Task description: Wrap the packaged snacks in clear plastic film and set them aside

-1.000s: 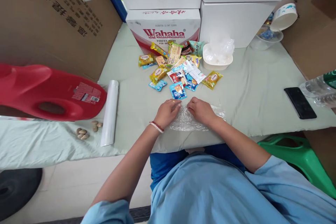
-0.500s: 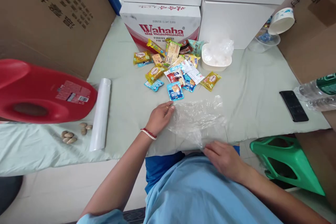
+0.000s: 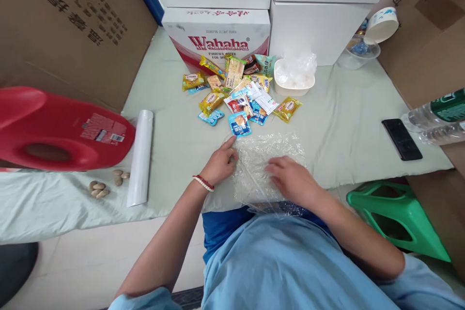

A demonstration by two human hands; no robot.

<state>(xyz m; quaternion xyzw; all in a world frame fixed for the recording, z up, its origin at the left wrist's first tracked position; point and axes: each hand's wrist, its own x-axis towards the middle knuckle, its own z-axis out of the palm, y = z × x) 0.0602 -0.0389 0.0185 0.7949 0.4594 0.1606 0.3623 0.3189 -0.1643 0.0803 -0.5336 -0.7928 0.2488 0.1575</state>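
- Grip on the left first: the bare left hand (image 3: 220, 162) has its index finger stretched toward the top corner of the clear, crinkled plastic sheet (image 3: 256, 147), other fingers curled; whether thumb and fingers pinch any film, I can't tell.
- Over on the other side, the bare right hand (image 3: 294, 179) is above the sheet's right half, fingertips blurred; no telling whether they pinch film or just brush it.
- And the sheet itself lies on the green-cloth-covered table (image 3: 337, 121), right in front of the person, its near part drooping over the front edge above the blue trousers (image 3: 223, 235).
- Watch that overhang! Its weight, or a nudge from the lap, could drag the whole sheet off.
- Tight up top, too: the small blue square snack packet (image 3: 240, 124) sits just beside the left index fingertip, so a sideways slip could knock it into the pile.
- Thin, wrinkled film, this: one quick pull from the right against a firm left finger might tear or bunch it.
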